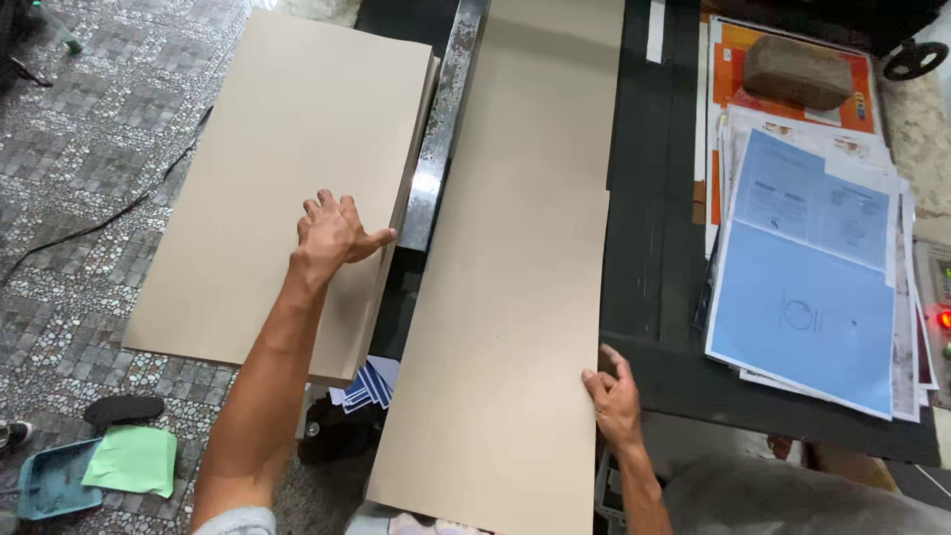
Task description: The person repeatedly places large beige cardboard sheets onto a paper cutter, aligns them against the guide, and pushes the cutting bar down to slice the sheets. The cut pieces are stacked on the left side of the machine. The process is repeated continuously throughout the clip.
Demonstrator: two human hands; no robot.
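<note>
Cardboard sheets fill most of the view: a stack of tan sheets (267, 168) lies at about 10 o'clock, and a long tan sheet (515, 277) runs from 12 o'clock down to 6 o'clock through the middle. Between them, a worn metal strip (443, 129) runs lengthwise, just beside the right edge of the stack.

The left hand (335, 236) rests flat on top of the stack near its right edge, fingers spread apart and pointing toward 12 o'clock, thumb reaching out toward the edge at 3 o'clock. It presses on the top sheet and grips nothing. The right hand (614, 391) sits at about 5 o'clock, at the right edge of the long sheet, fingers loosely curled and touching that edge; whether they pinch the sheet cannot be told.

The long sheet lies partly on a dark counter (654, 198), its near end hanging out past the counter toward 6 o'clock. At 3 o'clock a pile of printed papers (802, 297), with a pale blue sheet on top, rests on the counter. A brown brick-like block (797, 71) sits on more papers at 1 o'clock. On the patterned tile floor (79, 198) at 8 o'clock lie a green cloth (134, 461) and a dark sandal (124, 408).
</note>
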